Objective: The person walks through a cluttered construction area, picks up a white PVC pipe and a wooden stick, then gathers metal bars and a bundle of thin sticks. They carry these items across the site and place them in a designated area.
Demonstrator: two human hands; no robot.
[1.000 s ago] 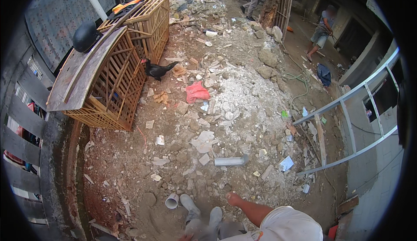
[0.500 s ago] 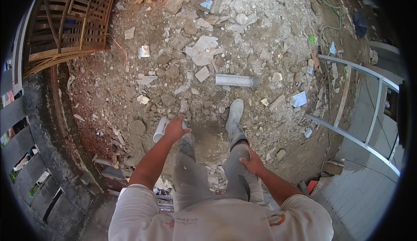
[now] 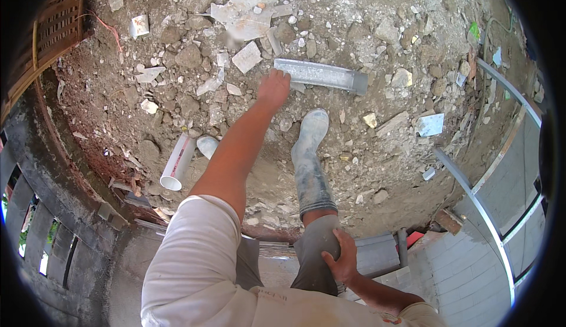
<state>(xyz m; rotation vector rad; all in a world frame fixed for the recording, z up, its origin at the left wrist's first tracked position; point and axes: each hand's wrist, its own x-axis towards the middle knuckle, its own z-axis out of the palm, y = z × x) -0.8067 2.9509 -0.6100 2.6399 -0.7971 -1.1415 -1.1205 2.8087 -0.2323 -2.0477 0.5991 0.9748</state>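
My left hand [image 3: 274,89] reaches far out over the rubble, its fingers curled against the left end of a grey metal channel [image 3: 324,75]. The fingertips are partly hidden there. The channel slants a little, its left end farther from me than its right. My right hand [image 3: 342,257] rests on my right knee, fingers spread, with nothing in it. A short white plastic pipe [image 3: 178,162] with a red line along it lies on the ground beside my left boot [image 3: 207,146]. My right boot [image 3: 312,132] stands just on the near side of the channel.
Broken stone, slabs [image 3: 247,9] and soil cover the ground. A metal ladder-like frame [image 3: 480,194] leans in at the right, near a light blue tile piece [image 3: 430,125]. A slatted wooden structure [image 3: 56,26] stands at far left, a slatted grey barrier [image 3: 44,221] at lower left.
My left hand has left the white pipe and moved forward and right to the metal channel. My body has bent lower, bringing the ground closer. My right hand stays on the knee.
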